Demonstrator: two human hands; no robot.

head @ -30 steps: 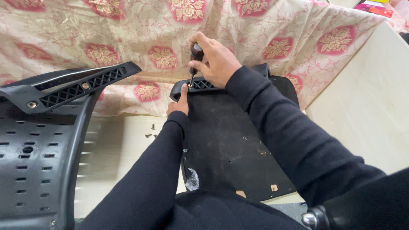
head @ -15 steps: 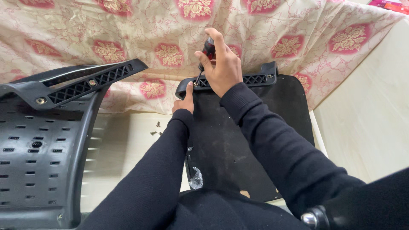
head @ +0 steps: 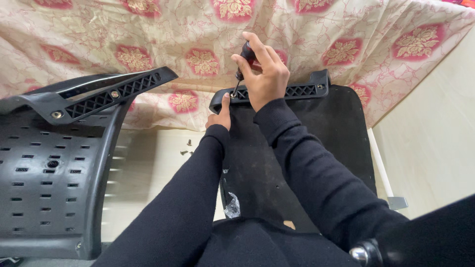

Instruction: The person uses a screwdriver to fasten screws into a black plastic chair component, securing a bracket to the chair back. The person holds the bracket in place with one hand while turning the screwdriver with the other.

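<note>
My right hand (head: 264,74) grips a screwdriver with a dark red and black handle (head: 247,53); its tip meets the left end of a black plastic armrest bracket (head: 302,90). That bracket lies along the far edge of a black chair seat panel (head: 316,148) resting against my lap. My left hand (head: 221,114) presses on the panel's left corner just below the screwdriver tip, thumb pointing up. Both arms wear black sleeves.
A black perforated chair back with an armrest (head: 94,96) stands at the left. A cream cloth with red floral patches (head: 148,39) drapes behind. A few loose screws (head: 187,147) lie on the pale floor. A cream wall (head: 435,138) is at the right.
The view has shifted so the seat panel and hands sit lower and more to the right in frame. My right hand stays on the screwdriver at the bracket's left end; left hand unchanged.
</note>
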